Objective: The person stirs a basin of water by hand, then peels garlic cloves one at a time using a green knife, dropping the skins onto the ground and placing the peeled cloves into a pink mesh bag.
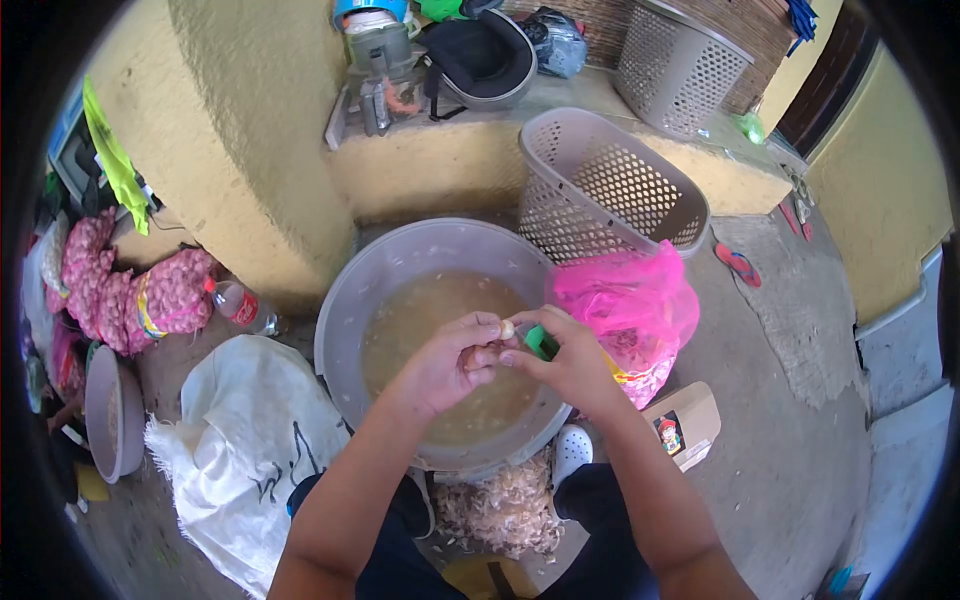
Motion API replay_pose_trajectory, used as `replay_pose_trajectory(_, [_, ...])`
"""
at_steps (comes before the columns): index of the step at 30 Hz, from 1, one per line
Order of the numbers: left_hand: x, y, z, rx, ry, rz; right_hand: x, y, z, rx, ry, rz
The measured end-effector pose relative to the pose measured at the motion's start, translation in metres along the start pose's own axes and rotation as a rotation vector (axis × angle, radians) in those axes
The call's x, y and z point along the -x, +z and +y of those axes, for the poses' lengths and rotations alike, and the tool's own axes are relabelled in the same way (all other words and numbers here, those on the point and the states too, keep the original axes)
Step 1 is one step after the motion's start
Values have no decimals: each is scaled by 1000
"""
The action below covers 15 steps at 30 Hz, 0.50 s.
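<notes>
Both hands are close together above a wide grey basin (345,290) of cloudy water with small pale bits in it. My left hand (465,360) is closed round garlic cloves, and one pale clove (507,329) shows at its fingertips. In my right hand (562,352) is a small green-handled tool (541,343), gripped between thumb and fingers, its tip hidden near the clove. A pink mesh bag (640,310) of garlic stands right of the basin. Garlic skins (500,505) lie heaped between the feet.
An empty grey perforated basket (610,190) stands behind the basin; another basket (680,70) and a helmet (485,60) are on the ledge. A white sack (255,440), plastic bottle (240,305) and garlic bags (170,290) lie left. A cardboard box (690,420) is at right.
</notes>
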State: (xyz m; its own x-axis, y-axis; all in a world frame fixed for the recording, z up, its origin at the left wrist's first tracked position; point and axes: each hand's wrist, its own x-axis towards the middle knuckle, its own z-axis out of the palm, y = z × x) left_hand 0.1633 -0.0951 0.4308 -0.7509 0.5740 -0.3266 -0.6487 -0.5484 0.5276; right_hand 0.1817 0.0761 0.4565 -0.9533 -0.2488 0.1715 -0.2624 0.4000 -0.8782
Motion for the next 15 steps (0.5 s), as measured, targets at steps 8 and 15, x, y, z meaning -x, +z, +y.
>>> replay_pose_trajectory(8, [2, 8, -2, -112, 29, 67, -2, 4, 12, 46, -103, 71])
replay_pose_trajectory(15, [4, 12, -4, -327, 80, 120, 1, 5, 8, 163, -141, 67])
